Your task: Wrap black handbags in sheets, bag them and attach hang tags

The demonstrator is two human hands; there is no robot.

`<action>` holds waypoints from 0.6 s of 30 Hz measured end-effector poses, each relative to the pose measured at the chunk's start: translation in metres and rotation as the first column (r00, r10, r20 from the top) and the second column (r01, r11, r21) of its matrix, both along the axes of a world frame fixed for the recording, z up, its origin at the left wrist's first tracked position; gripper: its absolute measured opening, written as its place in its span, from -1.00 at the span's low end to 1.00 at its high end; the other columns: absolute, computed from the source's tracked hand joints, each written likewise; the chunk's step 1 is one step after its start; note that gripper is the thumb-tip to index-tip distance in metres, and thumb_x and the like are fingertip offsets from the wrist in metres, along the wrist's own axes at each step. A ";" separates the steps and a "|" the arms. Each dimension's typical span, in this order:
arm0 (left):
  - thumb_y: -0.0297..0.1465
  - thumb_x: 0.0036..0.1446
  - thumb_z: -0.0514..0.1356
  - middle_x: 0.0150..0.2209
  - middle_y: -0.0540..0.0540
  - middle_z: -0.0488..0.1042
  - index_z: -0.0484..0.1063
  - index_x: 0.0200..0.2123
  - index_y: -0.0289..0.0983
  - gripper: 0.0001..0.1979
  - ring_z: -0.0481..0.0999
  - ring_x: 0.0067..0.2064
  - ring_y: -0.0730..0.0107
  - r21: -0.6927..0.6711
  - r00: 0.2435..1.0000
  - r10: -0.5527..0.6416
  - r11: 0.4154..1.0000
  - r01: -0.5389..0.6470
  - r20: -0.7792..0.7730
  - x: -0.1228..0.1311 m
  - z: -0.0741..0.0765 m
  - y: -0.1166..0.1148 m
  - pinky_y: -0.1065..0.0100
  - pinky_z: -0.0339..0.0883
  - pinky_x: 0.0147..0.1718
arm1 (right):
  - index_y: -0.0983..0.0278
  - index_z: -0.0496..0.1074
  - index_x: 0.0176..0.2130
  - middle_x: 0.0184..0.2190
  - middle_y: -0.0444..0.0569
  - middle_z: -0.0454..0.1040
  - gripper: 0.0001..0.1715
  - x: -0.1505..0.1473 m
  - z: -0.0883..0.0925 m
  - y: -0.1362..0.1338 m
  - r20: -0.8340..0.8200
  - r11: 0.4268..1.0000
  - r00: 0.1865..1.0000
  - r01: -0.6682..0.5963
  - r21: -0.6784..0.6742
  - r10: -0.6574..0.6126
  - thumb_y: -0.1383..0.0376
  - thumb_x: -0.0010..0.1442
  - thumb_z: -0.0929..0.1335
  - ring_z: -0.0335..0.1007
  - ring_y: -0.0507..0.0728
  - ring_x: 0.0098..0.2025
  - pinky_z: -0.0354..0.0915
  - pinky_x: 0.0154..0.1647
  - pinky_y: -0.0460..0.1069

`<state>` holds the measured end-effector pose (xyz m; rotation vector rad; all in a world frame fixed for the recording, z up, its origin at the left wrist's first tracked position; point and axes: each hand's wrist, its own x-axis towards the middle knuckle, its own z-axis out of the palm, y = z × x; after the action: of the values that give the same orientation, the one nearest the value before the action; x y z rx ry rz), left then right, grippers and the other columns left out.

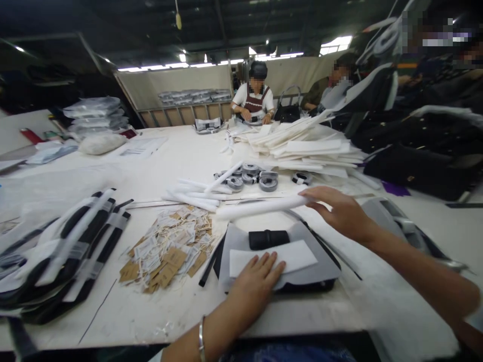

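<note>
While the left hand (pixel 256 279) lies flat, its fingers a little spread, on a white foam sheet (pixel 296 255) on top of the black bag (pixel 315 286), the right hand (pixel 343 211) pinches one end of a white foam tube (pixel 264 205). The tube reaches left, above the bag's far side. The bag's inside is hidden.

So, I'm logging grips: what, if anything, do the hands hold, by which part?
Right hand: white tube, by its right end. Left hand: nothing, resting on white sheet.
</note>
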<state>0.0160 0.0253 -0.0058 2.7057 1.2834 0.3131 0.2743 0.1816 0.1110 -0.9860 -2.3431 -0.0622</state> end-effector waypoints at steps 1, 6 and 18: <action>-0.43 0.32 0.13 0.37 -0.21 0.15 0.09 0.35 -0.24 -0.43 0.25 0.33 0.10 -0.032 1.000 0.013 0.999 -0.012 0.015 -0.001 0.006 0.002 0.06 0.24 0.25 | 0.17 0.44 0.07 0.01 0.00 0.55 -0.68 0.017 0.001 -0.025 0.005 0.999 0.999 -0.034 -0.016 0.035 0.26 0.35 0.29 0.45 0.20 0.08 0.33 0.15 0.12; -0.41 0.29 0.17 0.33 -0.17 0.23 0.19 0.30 -0.18 -0.46 0.30 0.31 0.18 -0.095 0.997 -0.015 0.995 0.022 0.072 -0.005 0.026 0.010 0.15 0.27 0.24 | 0.03 0.39 0.17 0.09 -0.02 0.50 -0.48 0.073 -0.031 -0.135 0.116 1.000 0.993 -0.005 -0.010 0.007 0.43 0.31 0.23 0.43 0.23 0.10 0.37 0.13 0.18; -0.18 0.22 0.26 0.33 -0.26 0.23 0.18 0.32 -0.23 -0.34 0.28 0.31 0.09 -0.162 0.996 0.008 0.987 0.006 0.089 -0.004 0.049 0.007 0.10 0.24 0.24 | 0.26 0.53 0.00 -0.11 0.08 0.57 -0.53 0.008 -0.117 -0.186 0.051 0.956 0.969 0.231 0.181 -0.243 0.56 0.22 0.23 0.45 0.25 -0.05 0.42 0.01 0.18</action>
<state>0.0123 0.0327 0.0435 2.5266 1.2288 0.3117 0.2823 -0.0041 -0.0061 -1.1885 -2.2274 -0.3966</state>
